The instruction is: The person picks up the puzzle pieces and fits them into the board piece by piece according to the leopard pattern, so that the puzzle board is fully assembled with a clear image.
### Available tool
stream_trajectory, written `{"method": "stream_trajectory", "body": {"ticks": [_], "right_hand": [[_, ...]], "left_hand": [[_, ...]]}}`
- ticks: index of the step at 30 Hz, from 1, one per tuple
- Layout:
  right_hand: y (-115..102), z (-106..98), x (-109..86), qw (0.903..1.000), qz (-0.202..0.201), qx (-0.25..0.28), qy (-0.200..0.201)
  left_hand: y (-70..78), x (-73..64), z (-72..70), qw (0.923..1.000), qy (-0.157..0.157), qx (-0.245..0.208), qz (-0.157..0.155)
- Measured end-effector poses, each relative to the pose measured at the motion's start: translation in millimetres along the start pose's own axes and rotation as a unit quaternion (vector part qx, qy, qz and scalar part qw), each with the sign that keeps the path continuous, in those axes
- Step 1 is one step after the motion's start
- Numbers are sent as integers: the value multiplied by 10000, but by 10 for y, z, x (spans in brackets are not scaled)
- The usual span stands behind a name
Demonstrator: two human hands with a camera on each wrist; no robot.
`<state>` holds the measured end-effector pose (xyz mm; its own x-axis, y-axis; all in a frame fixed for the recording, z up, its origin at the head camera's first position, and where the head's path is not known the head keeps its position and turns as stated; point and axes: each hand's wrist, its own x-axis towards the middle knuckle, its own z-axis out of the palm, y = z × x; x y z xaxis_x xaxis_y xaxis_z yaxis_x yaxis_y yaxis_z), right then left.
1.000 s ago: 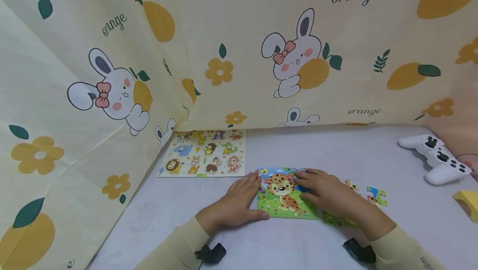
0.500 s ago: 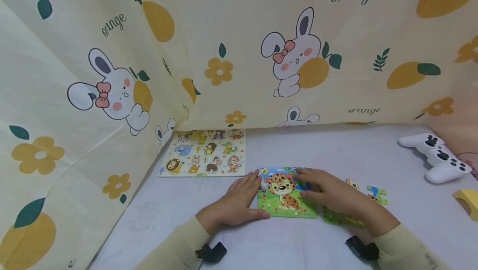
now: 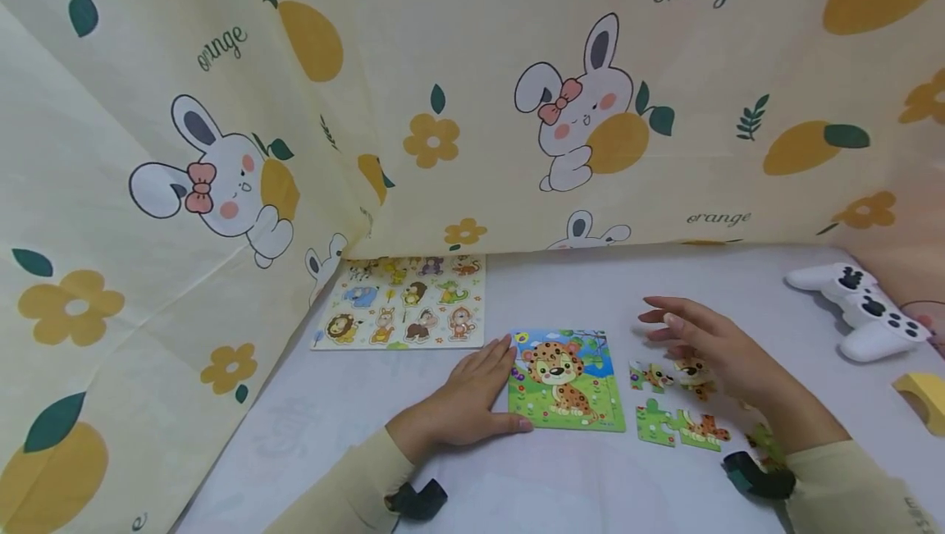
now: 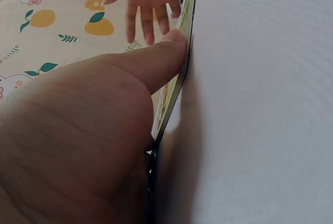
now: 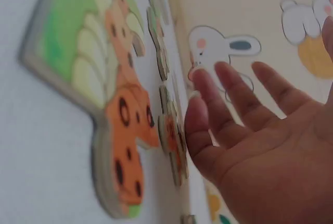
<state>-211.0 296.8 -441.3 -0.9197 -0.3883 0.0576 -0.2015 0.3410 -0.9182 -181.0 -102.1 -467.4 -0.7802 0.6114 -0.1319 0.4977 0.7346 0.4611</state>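
Across white tabletop (image 3: 561, 476), left hand (image 3: 461, 407) is resting straight-fingered against a flat square leopard board (image 3: 564, 382), right hand (image 3: 716, 345) is hovering loose and empty, near knobbed jigsaw pieces (image 3: 701, 431)

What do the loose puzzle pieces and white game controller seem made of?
Loose puzzle pieces: probably wood or stiff board, printed face; thick, pale, bare edges show. White game controller: likely smooth plastic, judging by its rounded, molded-looking shell.

The curtain (image 3: 472, 50) hides the animal board's (image 3: 394, 306) far edge; the right forearm (image 3: 786, 399) partly covers puzzle pieces (image 3: 766, 440).
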Motion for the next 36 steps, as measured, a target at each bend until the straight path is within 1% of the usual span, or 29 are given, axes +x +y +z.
{"method": "stream_trajectory", "body": {"ticks": [3, 5, 7, 10, 14, 17, 19, 27, 32, 36], "right_hand": [[77, -39, 1, 9994, 194, 263, -65], [117, -47, 7, 9991, 364, 173, -152], [138, -45, 14, 9983, 503, -109, -274], [147, -30, 27, 9943, 547, -793, -463], [139, 10, 43, 9865, 427, -1429, -681], [130, 48, 44, 9842, 250, -1556, -807], [113, 75, 39, 9839, 172, -1583, -817], [16, 174, 50, 9859, 342, -1445, -766], [-25, 217, 71, 9820, 321, -1710, -740], [-44, 234, 70, 9775, 408, -1900, -817]], "left_hand": [[5, -4, -4, 10000, -8, -40, -6], [3, -4, -4, 10000, 3, -42, 1], [-2, -5, -3, 10000, 6, -29, 9], [-4, -6, -6, 10000, 6, -22, 8], [5, -9, -14, 10000, -9, -81, -7], [8, -8, -12, 9999, -17, -112, -12], [7, -4, -6, 9999, -16, -106, -5], [-6, 10, 3, 10000, -27, -62, 24], [-16, 7, 12, 10000, -12, -62, 30], [-27, 4, 18, 10000, 24, -2, 62]]}}
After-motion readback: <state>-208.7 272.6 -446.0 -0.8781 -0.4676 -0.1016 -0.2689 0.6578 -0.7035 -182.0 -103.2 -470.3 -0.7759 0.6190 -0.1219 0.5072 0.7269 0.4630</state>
